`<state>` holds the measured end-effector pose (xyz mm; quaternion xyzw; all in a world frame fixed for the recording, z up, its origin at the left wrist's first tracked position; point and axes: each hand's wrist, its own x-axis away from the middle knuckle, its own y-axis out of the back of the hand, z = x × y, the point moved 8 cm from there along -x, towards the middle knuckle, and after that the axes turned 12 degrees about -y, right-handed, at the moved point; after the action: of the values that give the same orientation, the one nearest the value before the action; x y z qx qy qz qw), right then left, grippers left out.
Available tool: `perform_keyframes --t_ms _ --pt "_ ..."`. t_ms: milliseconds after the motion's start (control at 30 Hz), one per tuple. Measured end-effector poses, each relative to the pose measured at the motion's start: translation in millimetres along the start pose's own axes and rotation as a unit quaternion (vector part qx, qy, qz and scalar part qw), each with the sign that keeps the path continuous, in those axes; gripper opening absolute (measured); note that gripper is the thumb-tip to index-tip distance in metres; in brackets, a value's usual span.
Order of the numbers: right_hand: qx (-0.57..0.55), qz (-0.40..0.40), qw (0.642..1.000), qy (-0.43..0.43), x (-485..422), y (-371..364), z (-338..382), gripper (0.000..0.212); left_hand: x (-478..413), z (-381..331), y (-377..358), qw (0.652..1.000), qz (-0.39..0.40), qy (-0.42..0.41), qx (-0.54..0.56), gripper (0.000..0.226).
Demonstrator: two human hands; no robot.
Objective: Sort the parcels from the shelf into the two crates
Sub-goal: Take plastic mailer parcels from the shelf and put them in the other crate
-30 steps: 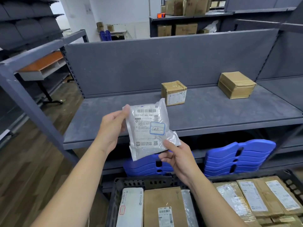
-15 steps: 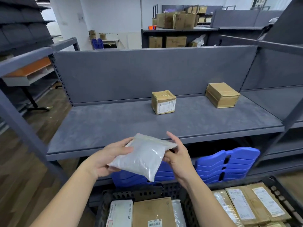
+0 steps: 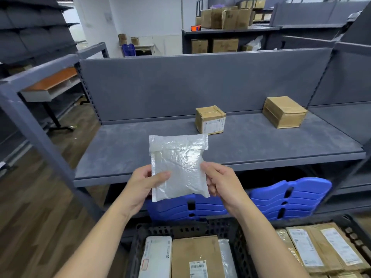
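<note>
I hold a white bubble-wrap parcel [image 3: 178, 165] upright in front of the grey shelf [image 3: 241, 145], its plain back toward me. My left hand [image 3: 144, 185] grips its lower left edge, thumb on the front. My right hand [image 3: 222, 181] pinches its lower right edge. Two cardboard boxes stand on the shelf: a small one [image 3: 210, 119] in the middle and a flatter one [image 3: 284, 111] to the right. Below me are two black crates: the left crate [image 3: 180, 227] holds a white parcel and a brown box, the right crate [image 3: 355, 233] holds several brown parcels.
Stacked blue plastic pieces [image 3: 289, 199] lie on the lower shelf behind the crates. A grey shelf post [image 3: 30, 125] stands at the left, with wooden floor beyond it. More cardboard boxes [image 3: 224, 18] fill a shelf unit in the background.
The parcel was turned over: its labelled face showed a second ago, then it tipped flat, and now its plain back faces me upright. Both hands shifted to its lower edges.
</note>
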<state>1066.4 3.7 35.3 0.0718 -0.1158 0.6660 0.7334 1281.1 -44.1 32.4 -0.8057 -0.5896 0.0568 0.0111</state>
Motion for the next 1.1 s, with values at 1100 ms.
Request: perform_keyframes --t_ms 1100 --pt "0.022 0.008 1.0 0.017 -0.8 17.0 -53.7 0.062 40.4 29.3 -29.6 0.979 0.004 -0.088 -0.183 0.078"
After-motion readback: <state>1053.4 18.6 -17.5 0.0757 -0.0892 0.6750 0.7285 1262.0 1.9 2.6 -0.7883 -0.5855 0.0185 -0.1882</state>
